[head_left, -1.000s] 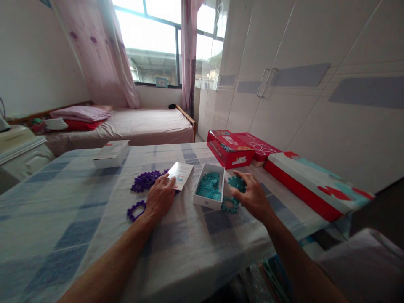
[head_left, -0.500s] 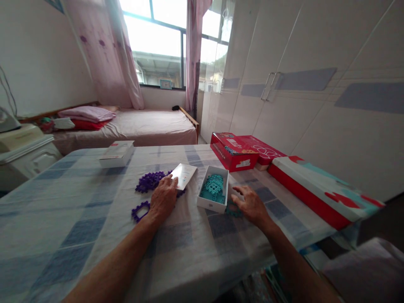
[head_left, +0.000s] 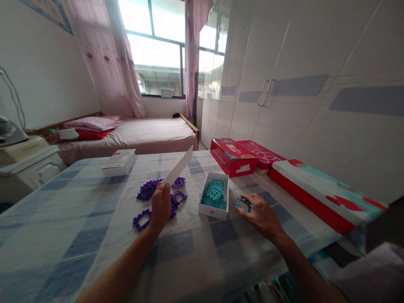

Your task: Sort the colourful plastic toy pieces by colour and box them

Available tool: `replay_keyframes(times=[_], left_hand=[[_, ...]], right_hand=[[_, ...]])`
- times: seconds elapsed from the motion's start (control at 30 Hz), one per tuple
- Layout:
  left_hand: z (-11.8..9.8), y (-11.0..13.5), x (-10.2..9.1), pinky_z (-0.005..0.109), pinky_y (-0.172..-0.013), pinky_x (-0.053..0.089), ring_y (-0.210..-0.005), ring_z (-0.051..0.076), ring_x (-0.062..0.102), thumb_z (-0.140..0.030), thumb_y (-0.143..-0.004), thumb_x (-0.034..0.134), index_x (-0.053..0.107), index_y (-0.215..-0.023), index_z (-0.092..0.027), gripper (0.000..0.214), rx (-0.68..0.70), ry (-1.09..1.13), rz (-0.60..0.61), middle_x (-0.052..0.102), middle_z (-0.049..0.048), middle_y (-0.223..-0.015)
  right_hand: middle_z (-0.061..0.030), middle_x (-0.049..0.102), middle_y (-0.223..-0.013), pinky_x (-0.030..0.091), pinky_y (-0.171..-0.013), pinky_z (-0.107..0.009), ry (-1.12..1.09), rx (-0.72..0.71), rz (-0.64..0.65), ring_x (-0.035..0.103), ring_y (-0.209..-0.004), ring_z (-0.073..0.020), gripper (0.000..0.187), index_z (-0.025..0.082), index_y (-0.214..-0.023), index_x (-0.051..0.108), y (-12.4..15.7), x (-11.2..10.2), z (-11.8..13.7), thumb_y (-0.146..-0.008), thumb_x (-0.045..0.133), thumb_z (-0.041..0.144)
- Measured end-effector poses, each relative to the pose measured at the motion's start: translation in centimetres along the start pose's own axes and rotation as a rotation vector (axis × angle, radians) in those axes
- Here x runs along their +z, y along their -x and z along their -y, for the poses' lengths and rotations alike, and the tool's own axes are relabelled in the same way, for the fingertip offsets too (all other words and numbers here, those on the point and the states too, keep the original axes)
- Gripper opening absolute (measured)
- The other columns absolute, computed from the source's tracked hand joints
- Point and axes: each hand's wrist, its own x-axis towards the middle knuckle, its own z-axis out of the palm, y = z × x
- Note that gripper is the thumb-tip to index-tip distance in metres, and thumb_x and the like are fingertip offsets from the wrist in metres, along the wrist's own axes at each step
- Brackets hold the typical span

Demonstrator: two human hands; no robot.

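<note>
My left hand is closed on the lower end of a thin white card, which tilts up above the purple toothed plastic pieces. A purple ring-shaped piece lies by my left wrist. In my right hand is a teal toothed ring, pinched between the fingers just right of the open white box. Several teal toothed plastic pieces fill that box.
A white box lid or box rests at the table's far left. Behind the teal pieces stand a red box and a flatter red box. A long red and white box runs along the right edge. The checked tablecloth covers the table.
My left hand has lifted the white card off the purple pieces and tilted it up. My right hand has taken hold of the teal ring and raised it slightly beside the box.
</note>
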Motion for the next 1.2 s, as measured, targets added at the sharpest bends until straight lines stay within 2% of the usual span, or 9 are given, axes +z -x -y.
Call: replay_keyframes(times=[0.17,0.37,0.6,0.7,0.77,0.87,0.97,1.07,1.2], left_hand=[[-0.2,0.5,0.7,0.029,-0.057,0.047,-0.059,0.019,0.06,-0.05,-0.083,0.04,0.059,-0.082,-0.015,0.039,-0.096,0.178,0.011,0.059,0.0021,-0.063],[-0.1,0.8,0.9,0.029,-0.057,0.047,-0.057,0.019,0.062,-0.052,-0.079,0.047,0.061,-0.085,-0.012,0.043,-0.137,0.251,0.025,0.062,0.0023,-0.063],[-0.6,1.2,1.3,0.026,-0.051,0.05,-0.051,0.015,0.061,-0.048,-0.076,0.056,0.061,-0.082,-0.01,0.039,-0.24,0.519,0.083,0.064,0.0034,-0.067],[-2.1,1.7,1.3,0.027,-0.053,0.054,-0.051,0.012,0.059,-0.043,-0.072,0.063,0.059,-0.082,-0.011,0.033,-0.35,0.782,0.126,0.062,-0.0004,-0.066],[-3.5,2.1,1.2,0.028,-0.056,0.056,-0.051,0.01,0.057,-0.037,-0.07,0.067,0.059,-0.081,-0.011,0.03,-0.442,0.909,0.16,0.061,-0.0019,-0.064],[-5.5,3.1,1.2,0.028,-0.055,0.057,-0.06,0.012,0.06,-0.031,-0.07,0.069,0.06,-0.089,-0.011,0.029,-0.529,1.012,0.291,0.066,0.0026,-0.076],[-6.9,4.2,1.2,0.028,-0.055,0.056,-0.072,0.017,0.064,-0.033,-0.075,0.066,0.06,-0.101,-0.01,0.035,-0.534,1.017,0.499,0.068,0.0089,-0.091],[-7.3,4.6,1.0,0.027,-0.053,0.052,-0.078,0.02,0.065,-0.043,-0.08,0.059,0.057,-0.113,-0.01,0.046,-0.45,0.902,0.643,0.066,0.0123,-0.097],[-6.5,3.4,0.6,0.025,-0.056,0.048,-0.082,0.019,0.063,-0.051,-0.082,0.051,0.053,-0.122,-0.015,0.054,-0.31,0.622,0.416,0.064,0.0112,-0.104]], right_hand=[[-0.0075,0.061,-0.102,0.044,-0.081,-0.03,-0.142,-0.032,-0.073,0.059,-0.091,-0.0195,0.043,0.017,-0.111,0.062,-3.4,-1.4,1.2,-0.078,0.055,0.045],[-0.0101,0.063,-0.105,0.042,-0.086,-0.03,-0.197,-0.158,-0.028,0.057,-0.098,-0.0198,0.044,0.015,-0.111,0.062,-8.3,0.4,4.3,-0.08,0.056,0.045],[-0.006,0.067,-0.096,0.038,-0.089,-0.036,-0.099,-0.189,0.008,0.057,-0.099,-0.0215,0.02,0.021,-0.087,0.068,-6.7,2.2,5.1,-0.082,0.055,0.035],[-0.007,0.067,-0.099,0.039,-0.09,-0.036,-0.266,-0.168,-0.063,0.058,-0.099,-0.0207,0.023,0.019,-0.09,0.067,-6.4,1.6,5.0,-0.084,0.051,0.035],[-0.0087,0.066,-0.103,0.042,-0.09,-0.037,-0.434,-0.094,-0.14,0.059,-0.097,-0.0207,0.031,0.018,-0.103,0.063,-6.5,1.0,5.4,-0.084,0.049,0.038],[-0.0089,0.065,-0.101,0.049,-0.076,-0.034,-0.795,0.039,-0.06,0.063,-0.087,-0.0196,0.049,0.017,-0.123,0.048,-6.5,0.4,6.3,-0.083,0.049,0.046],[-0.0079,0.066,-0.096,0.051,-0.062,-0.029,-1.086,0.101,0.051,0.064,-0.077,-0.0184,0.05,0.016,-0.117,0.047,-6.3,0.4,6.9,-0.078,0.055,0.046],[-0.0065,0.067,-0.094,0.049,-0.055,-0.026,-1.22,0.113,0.026,0.063,-0.073,-0.0175,0.042,0.018,-0.107,0.052,-6.5,0.6,6.5,-0.072,0.062,0.039],[-0.0056,0.068,-0.089,0.049,-0.054,-0.027,-1.25,0.159,0.142,0.064,-0.068,-0.0174,0.043,0.018,-0.104,0.052,-7.0,1.0,4.7,-0.067,0.066,0.035]])
